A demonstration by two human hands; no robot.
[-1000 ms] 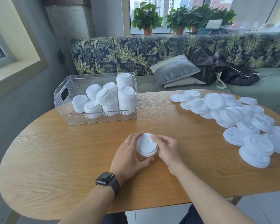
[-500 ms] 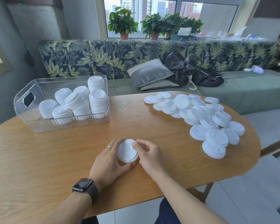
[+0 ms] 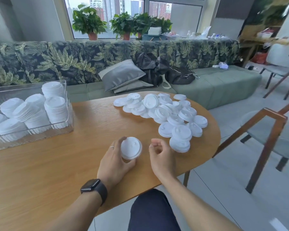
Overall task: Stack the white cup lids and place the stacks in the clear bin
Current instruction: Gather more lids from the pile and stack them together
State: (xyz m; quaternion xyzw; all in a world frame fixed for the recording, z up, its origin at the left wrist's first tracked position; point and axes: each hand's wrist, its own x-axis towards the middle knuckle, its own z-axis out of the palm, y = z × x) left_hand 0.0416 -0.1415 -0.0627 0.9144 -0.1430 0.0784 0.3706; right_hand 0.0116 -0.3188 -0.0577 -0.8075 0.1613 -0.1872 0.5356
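Observation:
A short stack of white cup lids (image 3: 131,148) stands on the wooden table (image 3: 83,157) near its front edge. My left hand (image 3: 114,161) grips that stack from the left, thumb below and fingers behind it. My right hand (image 3: 162,157) hovers just right of the stack with loosely curled fingers, holding nothing. A heap of loose white lids (image 3: 167,114) covers the table's right side. The clear bin (image 3: 32,112) at the left holds several stacks of lids.
A green sofa (image 3: 207,87) with a grey cushion and a black bag runs behind the table. A wooden chair (image 3: 270,140) stands to the right of the table. Bare tabletop lies between the bin and my hands.
My right hand has let go of the lid stack and drawn away to the right. My left hand still holds it. The view has swung right.

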